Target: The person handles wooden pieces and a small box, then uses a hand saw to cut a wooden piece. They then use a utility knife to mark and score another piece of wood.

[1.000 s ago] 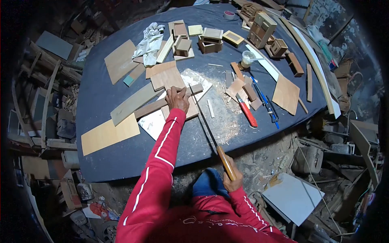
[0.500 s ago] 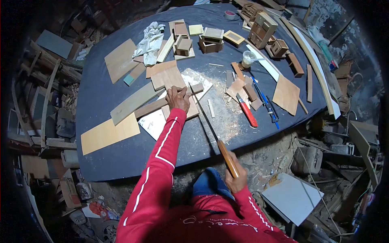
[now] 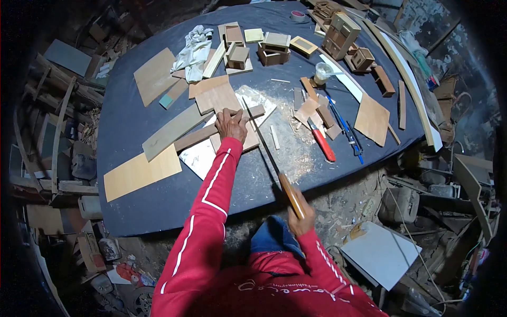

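saw [image 3: 262, 142]: pushed a bit forward since before
right hand [image 3: 301, 219]: wrapped round saw handle
left hand [image 3: 231, 125]: flat, pinning strip [image 3: 219, 128]
cut: hidden behind blade

Dim workshop, dark-topped table [image 3: 158, 211], dirt floor [image 3: 348, 206] w/ scrap wood.

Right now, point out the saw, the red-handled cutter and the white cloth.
saw [image 3: 264, 145], head view, middle of the blade.
red-handled cutter [image 3: 324, 147], head view, on the red handle.
white cloth [image 3: 193, 48], head view, middle of the crumpled heap.
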Demonstrator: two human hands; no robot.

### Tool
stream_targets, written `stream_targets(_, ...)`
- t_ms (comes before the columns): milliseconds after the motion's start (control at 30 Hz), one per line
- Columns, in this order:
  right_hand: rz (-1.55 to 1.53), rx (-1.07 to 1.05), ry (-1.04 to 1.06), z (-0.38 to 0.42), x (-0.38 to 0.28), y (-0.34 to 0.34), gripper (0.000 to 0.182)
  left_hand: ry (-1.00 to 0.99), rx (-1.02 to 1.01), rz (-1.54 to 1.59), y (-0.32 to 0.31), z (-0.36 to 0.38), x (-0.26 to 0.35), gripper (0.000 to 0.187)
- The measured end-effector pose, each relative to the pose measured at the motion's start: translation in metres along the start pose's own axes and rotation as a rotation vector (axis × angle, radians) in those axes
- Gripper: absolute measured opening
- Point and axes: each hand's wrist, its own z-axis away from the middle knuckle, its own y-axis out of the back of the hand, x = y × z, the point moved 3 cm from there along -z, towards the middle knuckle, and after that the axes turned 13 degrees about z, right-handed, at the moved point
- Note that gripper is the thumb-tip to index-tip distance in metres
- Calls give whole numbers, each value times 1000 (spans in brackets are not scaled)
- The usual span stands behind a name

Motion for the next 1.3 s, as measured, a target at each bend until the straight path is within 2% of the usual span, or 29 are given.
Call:
stream_targets(100, -78, 101, 70, -54, -5, -34, 56, -31, 24, -11, -4, 1, -5, 31)
stream_targets(133, -127, 32, 1, -63, -5, -37, 56, -64, 41, -14, -2, 0, -4, 31)
stream_targets(200, -51, 50, 55, -56, -8, -25, 57, -53, 34, -12, -1, 0, -2, 30)
stream_targets(333, 50, 4, 37, 7, -20, 24, 57, -25, 37, -1, 0, -2, -1, 29)
stream_targets(400, 50, -39, 22, 10, -33, 35, 58, -39, 31, -7, -1, 1, -4, 28)
stream_targets(533, 9, 11, 58, -45, -31, -1, 56, -26, 34, 5, -2, 1, -5, 28)
stream_targets(600, -56, -65, -63, -65, -28, -13, 56, -48, 42, -9, 0, 0, -1, 28)
stream_targets(733, 9, 60, 89, -27, -22, 7, 57, 0, 23, 1, 2, -2, 3, 27)
stream_targets(800, -87, -79, -95, -4, -31, 27, 51, -15, 31, -15, 0, 0, 0, 27)
stream_targets(900, -10, -51, -70, 2, -18, 22, 52, -25, 26, -17, 1, -1, -2, 28)
stream_targets(1100, -80, 48, 10, -61, -7, -33, 55, -41, 39, -6, -1, -1, -2, 30)
stream_targets(1200, -89, 30, 36, -39, -13, -8, 54, -26, 33, -8, -3, -1, 0, 30)
stream_targets(1300, -61, -54, -67, 3, -21, 25, 52, -65, 79, -9, 1, 0, 1, 29)
